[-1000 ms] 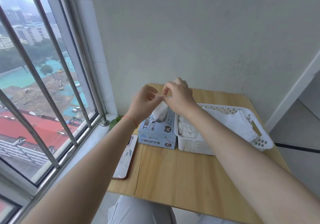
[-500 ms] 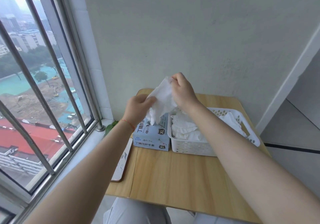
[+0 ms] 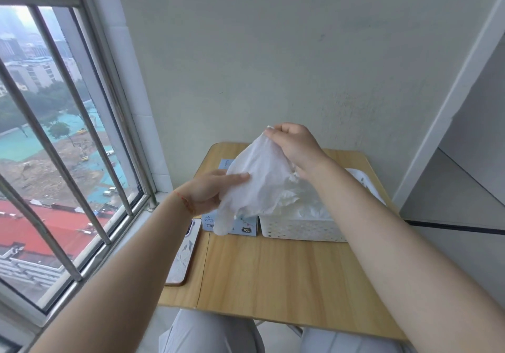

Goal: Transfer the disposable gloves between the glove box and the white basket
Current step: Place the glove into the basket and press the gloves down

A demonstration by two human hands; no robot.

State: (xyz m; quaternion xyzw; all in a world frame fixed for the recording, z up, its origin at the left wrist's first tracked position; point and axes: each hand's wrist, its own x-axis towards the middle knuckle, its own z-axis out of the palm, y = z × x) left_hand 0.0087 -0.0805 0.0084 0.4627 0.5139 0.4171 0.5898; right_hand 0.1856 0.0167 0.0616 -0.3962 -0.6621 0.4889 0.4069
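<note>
A white glove (image 3: 259, 177) hangs spread in the air above the glove box (image 3: 240, 225) and the left end of the basket (image 3: 300, 229), held by both hands. The right hand (image 3: 293, 144) pinches its upper edge between thumb and curled fingertips, raised well above the counter (image 3: 273, 270). The left hand (image 3: 210, 191) grips the glove's left side lower down, thumb lying along the front of the material and the other fingers hidden behind it. The glove's fingers droop down over the front of the box, so that only the box's lower front face with an "XL" mark and a strip of its far left corner show. The box stands on the counter just to the left of the basket, the two touching or very nearly so. The basket is white with perforated walls and is heaped with more crumpled white gloves (image 3: 308, 205); its right part is covered by the right forearm. A phone (image 3: 183, 254) in a pale patterned case lies flat near the counter's left edge, in front and left of the box. A thin red string (image 3: 184, 202) circles the left wrist. To the left is a barred window (image 3: 68, 134), and the counter stands against a plain wall (image 3: 273, 51).
</note>
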